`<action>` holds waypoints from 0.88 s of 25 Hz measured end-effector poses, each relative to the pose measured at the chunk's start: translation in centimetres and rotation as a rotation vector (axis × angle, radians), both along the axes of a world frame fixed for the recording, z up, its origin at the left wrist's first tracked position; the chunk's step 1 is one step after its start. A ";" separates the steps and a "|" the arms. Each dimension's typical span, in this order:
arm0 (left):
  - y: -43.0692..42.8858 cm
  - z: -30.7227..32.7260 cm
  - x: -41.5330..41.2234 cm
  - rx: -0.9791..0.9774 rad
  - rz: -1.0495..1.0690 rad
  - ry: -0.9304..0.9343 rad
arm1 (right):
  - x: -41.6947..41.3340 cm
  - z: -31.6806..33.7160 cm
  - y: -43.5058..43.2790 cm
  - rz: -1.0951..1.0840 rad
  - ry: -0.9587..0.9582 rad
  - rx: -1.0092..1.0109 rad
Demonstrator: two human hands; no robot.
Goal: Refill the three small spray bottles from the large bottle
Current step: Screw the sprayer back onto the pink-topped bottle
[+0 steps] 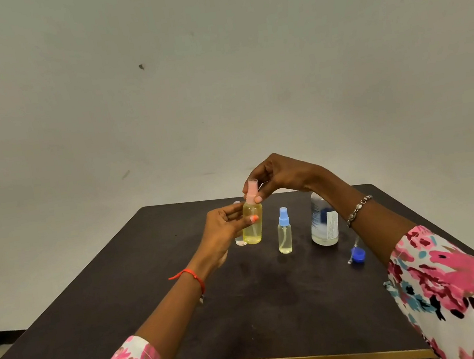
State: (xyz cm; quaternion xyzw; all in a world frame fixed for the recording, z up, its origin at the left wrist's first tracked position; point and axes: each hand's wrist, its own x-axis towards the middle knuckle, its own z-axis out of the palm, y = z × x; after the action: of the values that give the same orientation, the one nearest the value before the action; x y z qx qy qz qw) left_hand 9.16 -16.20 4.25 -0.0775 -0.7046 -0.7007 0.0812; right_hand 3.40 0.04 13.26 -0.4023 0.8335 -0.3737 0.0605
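My left hand (224, 231) holds a small spray bottle (254, 228) full of yellowish liquid, upright above the table. My right hand (281, 177) pinches its pink spray top (252, 192) from above. A second small bottle with a blue spray top (284, 232) stands on the table to the right, holding a little pale liquid. A third small bottle (240, 239) stands mostly hidden behind my left hand. The large clear bottle (323, 222) with a white label stands farther right, without a cap, partly behind my right wrist.
A blue cap (357, 254) and a small spray pump with its tube (352, 251) lie on the dark table (127, 316) near my right forearm. A bare wall rises behind the table's far edge.
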 end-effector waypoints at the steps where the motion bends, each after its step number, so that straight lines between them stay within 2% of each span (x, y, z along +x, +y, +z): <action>1: 0.1 0.0 0.0 -0.004 -0.004 0.003 | 0.0 -0.1 0.0 -0.041 0.009 -0.011; 8: 0.7 -0.1 -0.5 0.014 0.059 0.011 | 0.7 -2.1 -1.6 -0.361 0.153 -0.046; 11: 0.7 -0.3 -0.4 0.027 0.069 0.002 | 0.7 -1.7 -1.5 -0.327 0.082 0.053; 13: 0.6 -0.2 -0.5 0.042 0.075 0.000 | 0.6 -1.2 -1.2 -0.251 0.025 0.042; 16: 0.5 -0.1 -0.7 0.050 0.074 -0.005 | 0.4 -0.9 -0.8 -0.140 0.040 0.039; 22: 0.4 -0.6 -0.5 0.052 0.080 0.004 | 0.4 -2.1 -0.7 -0.211 0.000 -0.076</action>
State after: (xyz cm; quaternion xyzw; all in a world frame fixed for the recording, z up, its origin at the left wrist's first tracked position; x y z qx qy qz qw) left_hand 8.61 -15.84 3.68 -0.0485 -0.6884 -0.7149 0.1125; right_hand 3.81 -0.66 11.17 -0.3145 0.8565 -0.4093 0.0056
